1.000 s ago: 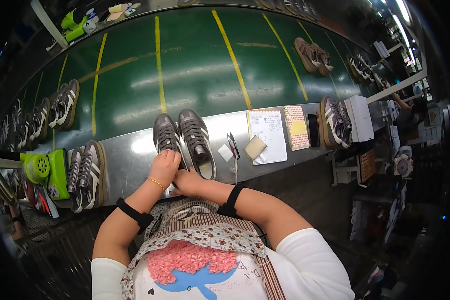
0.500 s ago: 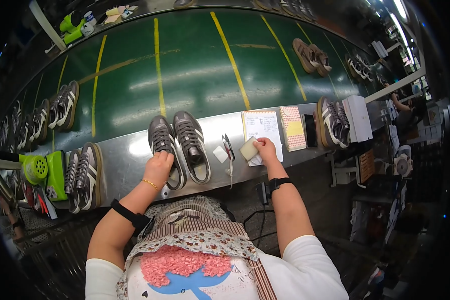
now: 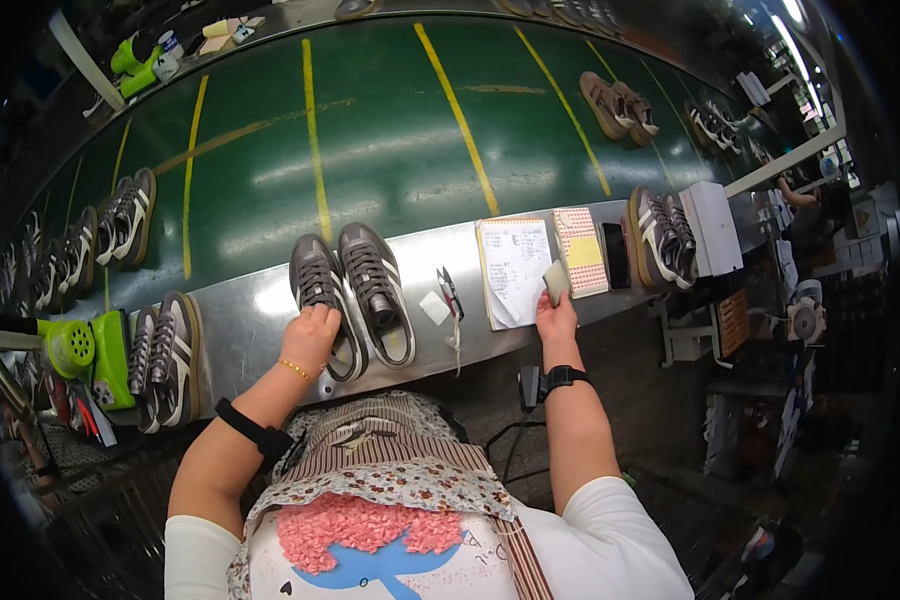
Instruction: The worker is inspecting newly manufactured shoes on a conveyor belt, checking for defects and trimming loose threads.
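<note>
Side by side on the metal ledge stand two dark brown sneakers with pale stripes, toes pointing away from me. My left hand [image 3: 311,336] is closed on the left sneaker [image 3: 316,281] around its tongue and laces. The right sneaker [image 3: 375,279] stands untouched against it. My right hand [image 3: 558,318] pinches a small, flat beige block [image 3: 557,279], perhaps a sponge or eraser, at the right edge of an open handwritten notebook [image 3: 513,262]. Between sneakers and notebook lie thread snips [image 3: 449,292] with a pale cord and a small white square [image 3: 434,307].
Beyond the ledge runs a green conveyor belt [image 3: 390,150] with yellow lines and more shoes. A patterned notebook [image 3: 581,250], a phone [image 3: 614,254], another sneaker pair [image 3: 658,238] and a white box [image 3: 708,225] are right. Sneakers [image 3: 168,355] and a green device [image 3: 112,358] stand left.
My right hand has moved right with the beige block, from the notebook's lower page to its right edge, and the block has turned more upright. My left hand stays on the sneaker.
</note>
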Demonstrator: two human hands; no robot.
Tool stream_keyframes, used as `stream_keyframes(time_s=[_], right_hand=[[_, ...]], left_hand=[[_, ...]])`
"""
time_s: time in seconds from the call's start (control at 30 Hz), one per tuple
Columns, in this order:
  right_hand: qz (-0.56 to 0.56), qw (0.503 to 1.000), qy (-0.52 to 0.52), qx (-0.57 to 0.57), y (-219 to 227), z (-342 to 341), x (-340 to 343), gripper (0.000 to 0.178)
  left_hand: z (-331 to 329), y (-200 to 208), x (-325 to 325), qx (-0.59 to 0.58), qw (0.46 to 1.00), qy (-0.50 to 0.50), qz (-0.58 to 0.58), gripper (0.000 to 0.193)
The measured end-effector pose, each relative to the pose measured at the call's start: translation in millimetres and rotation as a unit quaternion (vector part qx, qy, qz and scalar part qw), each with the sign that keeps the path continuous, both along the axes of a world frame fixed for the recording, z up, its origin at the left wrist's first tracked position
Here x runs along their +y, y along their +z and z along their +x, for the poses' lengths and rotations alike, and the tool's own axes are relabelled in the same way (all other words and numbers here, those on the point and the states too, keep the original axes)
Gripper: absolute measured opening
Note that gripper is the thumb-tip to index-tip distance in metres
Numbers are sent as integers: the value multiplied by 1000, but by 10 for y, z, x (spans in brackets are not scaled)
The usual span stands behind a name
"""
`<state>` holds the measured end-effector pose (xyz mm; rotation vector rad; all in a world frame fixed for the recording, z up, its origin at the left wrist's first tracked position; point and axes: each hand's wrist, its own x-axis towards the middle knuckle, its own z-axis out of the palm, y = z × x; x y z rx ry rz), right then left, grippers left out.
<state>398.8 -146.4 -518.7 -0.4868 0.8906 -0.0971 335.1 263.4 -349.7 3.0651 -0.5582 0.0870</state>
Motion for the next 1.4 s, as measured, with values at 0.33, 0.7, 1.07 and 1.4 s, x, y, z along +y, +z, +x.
stream_keyframes(time_s=[0.33,0.7,1.07,1.4], right_hand=[[-328,898,287,54,180,-40,256,18],[-727,503,454,110,293,-324,348,21],[-579,454,493,-464,1419,-565,1784,17],[-586,120,713,-366,1281,-759,2935,40]], left_hand=[[2,0,-15,11,1000,4,5,10],[1,-7,-20,4,1000,-1,1,7],[47,-92,-59,-17,991,-14,133,7],[24,-85,-188,38,972,12,230,11]])
